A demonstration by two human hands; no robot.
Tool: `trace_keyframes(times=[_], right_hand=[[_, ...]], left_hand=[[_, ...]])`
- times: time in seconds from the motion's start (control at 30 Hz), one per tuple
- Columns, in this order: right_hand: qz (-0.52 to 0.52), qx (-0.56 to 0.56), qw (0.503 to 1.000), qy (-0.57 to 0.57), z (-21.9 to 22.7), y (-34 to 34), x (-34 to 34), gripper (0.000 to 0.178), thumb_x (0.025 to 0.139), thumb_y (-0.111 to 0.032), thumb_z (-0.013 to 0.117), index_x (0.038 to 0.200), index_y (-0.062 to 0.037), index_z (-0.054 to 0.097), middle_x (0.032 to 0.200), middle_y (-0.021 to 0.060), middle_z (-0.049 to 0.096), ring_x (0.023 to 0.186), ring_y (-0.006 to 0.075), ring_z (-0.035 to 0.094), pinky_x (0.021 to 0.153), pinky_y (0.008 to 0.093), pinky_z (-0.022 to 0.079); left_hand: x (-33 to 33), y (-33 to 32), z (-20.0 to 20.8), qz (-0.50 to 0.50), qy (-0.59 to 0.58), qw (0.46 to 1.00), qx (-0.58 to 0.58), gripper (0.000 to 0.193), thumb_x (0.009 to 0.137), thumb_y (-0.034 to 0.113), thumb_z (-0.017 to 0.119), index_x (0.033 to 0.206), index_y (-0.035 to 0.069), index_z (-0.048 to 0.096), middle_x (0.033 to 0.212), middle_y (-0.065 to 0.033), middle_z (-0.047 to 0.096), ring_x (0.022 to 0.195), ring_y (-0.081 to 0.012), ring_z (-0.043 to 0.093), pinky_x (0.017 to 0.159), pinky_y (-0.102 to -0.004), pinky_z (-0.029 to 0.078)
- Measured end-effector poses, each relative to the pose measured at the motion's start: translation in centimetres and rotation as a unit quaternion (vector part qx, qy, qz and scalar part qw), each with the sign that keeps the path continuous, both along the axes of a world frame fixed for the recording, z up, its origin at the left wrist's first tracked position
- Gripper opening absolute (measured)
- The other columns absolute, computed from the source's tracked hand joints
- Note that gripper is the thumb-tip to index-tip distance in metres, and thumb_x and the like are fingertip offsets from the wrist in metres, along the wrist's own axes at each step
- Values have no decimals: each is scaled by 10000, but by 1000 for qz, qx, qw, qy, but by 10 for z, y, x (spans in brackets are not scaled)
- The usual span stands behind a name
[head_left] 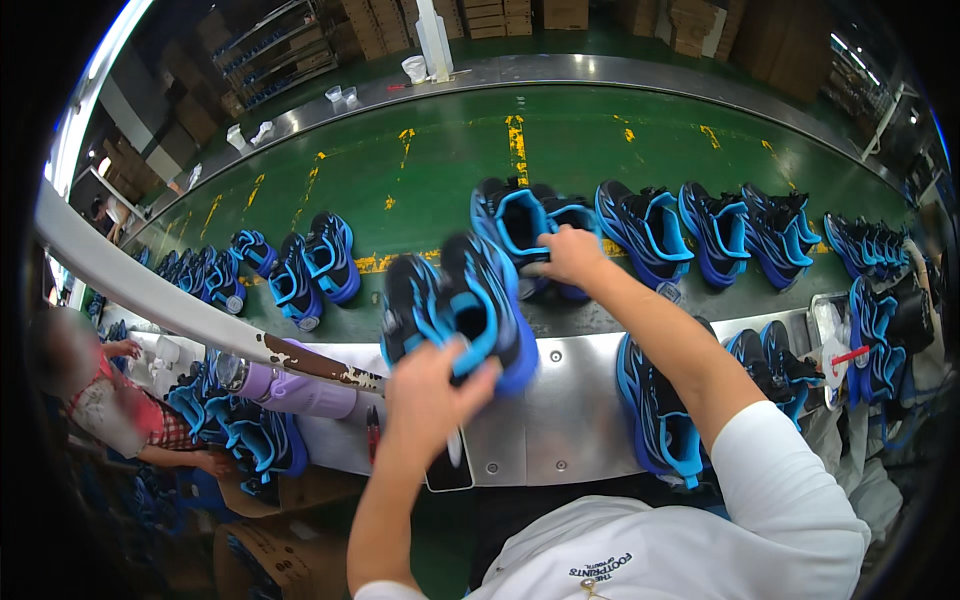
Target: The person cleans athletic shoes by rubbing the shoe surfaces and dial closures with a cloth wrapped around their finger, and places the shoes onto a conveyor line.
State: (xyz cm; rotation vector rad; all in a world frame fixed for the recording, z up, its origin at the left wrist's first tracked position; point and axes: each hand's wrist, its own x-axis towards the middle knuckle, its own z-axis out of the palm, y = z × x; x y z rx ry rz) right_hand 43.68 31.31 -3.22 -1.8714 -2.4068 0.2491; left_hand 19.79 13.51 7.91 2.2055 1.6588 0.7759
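My left hand (430, 390) is closed at the heel end of a pair of black and blue sneakers (510, 335), which it holds tilted over the metal ledge (520, 430). Slight blur covers the shoes. Farther out, my right hand (577, 258) has its fingers curled over the heel collars of a second pair of black sneakers with bright blue linings (490, 212) on the green conveyor belt (430, 150). Its fingertips are partly hidden against the shoes. More sneakers of the same kind (640, 235) stand right of this hand on the belt.
A purple bottle (310, 393), a phone (450, 468) and a red-handled tool (373, 435) lie along the ledge. A worn white rail (160, 285) curves across the left. Sneakers (660, 420) stand near my right arm. A co-worker's hand (213, 462) is at the far left.
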Motion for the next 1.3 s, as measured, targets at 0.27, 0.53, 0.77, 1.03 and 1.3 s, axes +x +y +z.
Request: trace_keyframes(times=[0.27, 0.53, 0.77, 1.03, 1.3], right_hand=[[-7, -54, 997, 49, 30, -1, 57, 601, 730, -601, 720, 976, -52, 711, 991, 212, 689, 943, 353, 654, 827, 432, 522], [142, -26, 975, 171, 76, -152, 22, 357, 827, -431, 684, 915, -86, 699, 744, 203, 632, 700, 363, 642, 634, 438, 519], [192, -114, 952, 210, 67, -308, -5, 424, 734, -167, 720, 1122, -47, 599, 876, 249, 576, 728, 394, 630, 648, 435, 536], [148, 113, 968, 169, 113, -282, 37, 528, 648, -103, 781, 1156, -102, 635, 982, 88, 601, 882, 283, 591, 738, 371, 514], [83, -13, 965, 250, 75, -265, 44, 428, 715, -1, 654, 1127, -116, 649, 983, 121, 615, 843, 338, 632, 725, 401, 532]], left_hand=[[-45, 152, -103, 196, 118, 960, -159, 295, 898, 281, 588, 1174, 206, 658, 1273, -172, 557, 1205, -415, 455, 1004, -601, 350], [38, -10, -48, 23, -315, 948, -33, 527, 841, 100, 704, 1318, -6, 508, 1173, -104, 583, 869, -123, 570, 691, -238, 482], [35, -98, -77, 69, -194, 976, -76, 241, 860, 68, 626, 1081, -17, 579, 876, -169, 608, 841, -363, 592, 728, -413, 473], [48, -75, -46, -64, -27, 993, 91, 307, 731, -6, 689, 1027, 12, 611, 1004, -143, 642, 922, -343, 617, 777, -415, 515], [62, -96, -48, -7, -75, 997, 5, 294, 717, -55, 590, 1001, 17, 606, 1051, -133, 612, 905, -360, 608, 761, -400, 507]])
